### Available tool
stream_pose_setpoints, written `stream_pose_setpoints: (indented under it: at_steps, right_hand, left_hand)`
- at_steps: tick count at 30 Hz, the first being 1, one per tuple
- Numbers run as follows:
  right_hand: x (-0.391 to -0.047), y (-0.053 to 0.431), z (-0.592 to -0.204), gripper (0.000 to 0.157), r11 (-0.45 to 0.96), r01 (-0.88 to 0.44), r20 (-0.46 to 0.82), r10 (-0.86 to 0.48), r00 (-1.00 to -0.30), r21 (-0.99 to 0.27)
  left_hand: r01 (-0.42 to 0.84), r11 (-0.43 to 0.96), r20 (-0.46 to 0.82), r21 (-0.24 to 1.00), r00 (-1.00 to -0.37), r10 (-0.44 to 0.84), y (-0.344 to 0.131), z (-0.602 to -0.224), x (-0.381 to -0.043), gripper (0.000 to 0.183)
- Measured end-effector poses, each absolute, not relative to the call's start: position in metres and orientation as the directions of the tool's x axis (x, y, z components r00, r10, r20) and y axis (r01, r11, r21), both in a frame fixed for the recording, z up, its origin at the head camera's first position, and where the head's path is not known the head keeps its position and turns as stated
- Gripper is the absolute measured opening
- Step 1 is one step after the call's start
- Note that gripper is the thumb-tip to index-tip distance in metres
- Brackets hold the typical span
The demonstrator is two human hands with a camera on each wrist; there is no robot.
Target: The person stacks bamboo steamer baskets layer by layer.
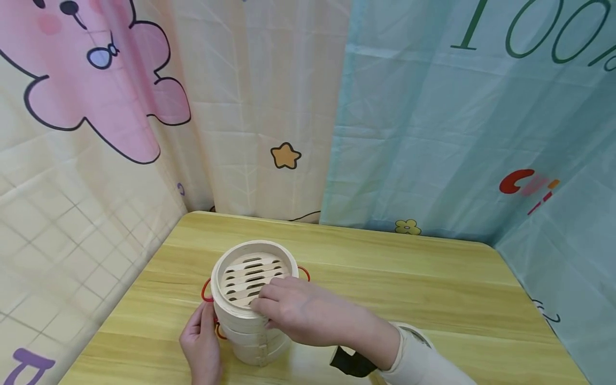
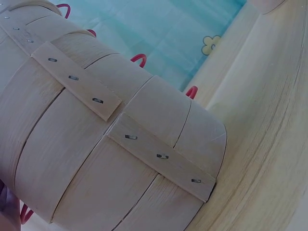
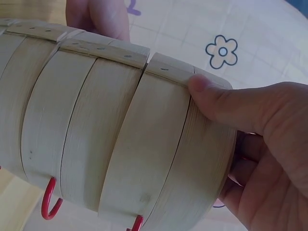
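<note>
A tall stack of bamboo steamer baskets (image 1: 252, 326) stands upright on the table, with red loop handles on its sides. The top basket (image 1: 220, 278) has no lid over it, so its slatted base shows. My right hand (image 1: 300, 310) grips its near right rim; in the right wrist view the thumb (image 3: 211, 96) lies on the outer wall while the other fingers bend over the rim. At the stack's left side, my left hand (image 1: 202, 337) holds on by a red handle (image 1: 206, 290), its fingertips partly hidden. Stapled overlapping seams (image 2: 163, 156) run down the wall in the left wrist view.
Beneath my right forearm, a pale round-edged thing (image 1: 416, 334) lies mostly hidden on the wooden table (image 1: 409, 278). A dark strap (image 1: 351, 362) shows at the right wrist. Printed curtains (image 1: 260, 107) enclose the table at the back and both sides.
</note>
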State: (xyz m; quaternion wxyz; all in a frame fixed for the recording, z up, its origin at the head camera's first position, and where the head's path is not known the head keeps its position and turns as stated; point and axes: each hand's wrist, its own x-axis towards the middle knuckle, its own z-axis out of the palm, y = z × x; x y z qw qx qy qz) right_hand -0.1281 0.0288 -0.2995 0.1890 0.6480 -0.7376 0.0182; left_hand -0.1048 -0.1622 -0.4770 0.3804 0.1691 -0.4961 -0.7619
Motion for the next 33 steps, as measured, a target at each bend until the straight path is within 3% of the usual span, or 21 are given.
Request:
stream_pose_setpoints:
  at_steps: [3, 25, 33]
  right_hand:
    - [-0.127, 0.028, -0.300, 0.026, 0.162, -0.961, 0.306, -0.948, -0.089, 0.224]
    - [-0.129, 0.028, -0.303, 0.030, 0.153, -0.967, 0.323, -0.943, -0.080, 0.205]
    - [-0.139, 0.049, -0.304, 0.032, 0.106, -0.991, 0.515, -0.856, -0.049, 0.082]
  left_hand:
    - [0.415, -0.242, 0.105, 0.877, -0.658, -0.746, -0.153, -0.448, -0.094, 0.018]
    - [0.395, -0.234, 0.101, 0.888, -0.665, -0.740, -0.152, -0.446, -0.095, 0.020]
    - [0.389, -0.231, 0.098, 0.892, -0.665, -0.741, -0.152, -0.444, -0.094, 0.021]
